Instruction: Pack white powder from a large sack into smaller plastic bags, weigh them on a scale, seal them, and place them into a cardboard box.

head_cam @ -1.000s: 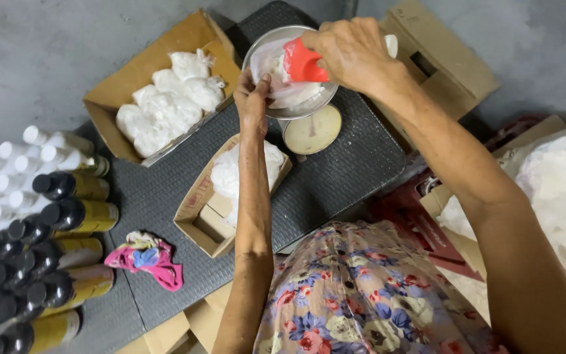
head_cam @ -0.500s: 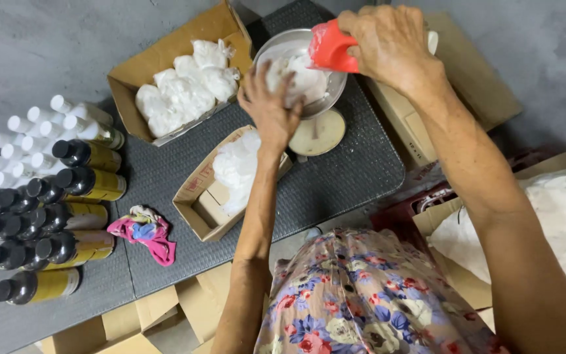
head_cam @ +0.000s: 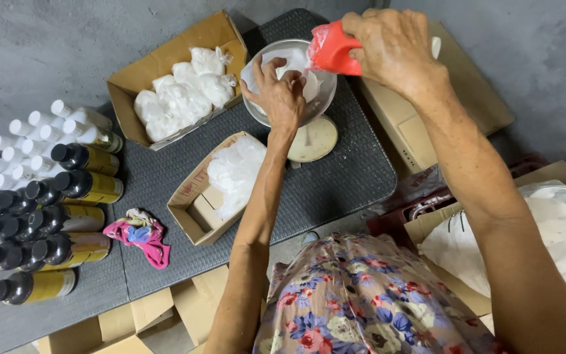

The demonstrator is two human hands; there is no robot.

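Head view down onto dark table (head_cam: 335,177). Left hand (head_cam: 282,95) reaches into metal bowl (head_cam: 325,88) near table's far edge, fingers curled around mouth of clear bag (head_cam: 276,65) sitting in bowl. Right hand (head_cam: 391,46) above bowl's right rim, closed on red scoop (head_cam: 330,49), scoop tipped toward bag. Bowl sits on scale, dial (head_cam: 314,139) visible beneath. Box of filled white bags (head_cam: 185,92) at far left corner. Second box (head_cam: 221,183) mid-table. Bottles (head_cam: 47,203) along left edge; pink cloth (head_cam: 140,234) beside them.
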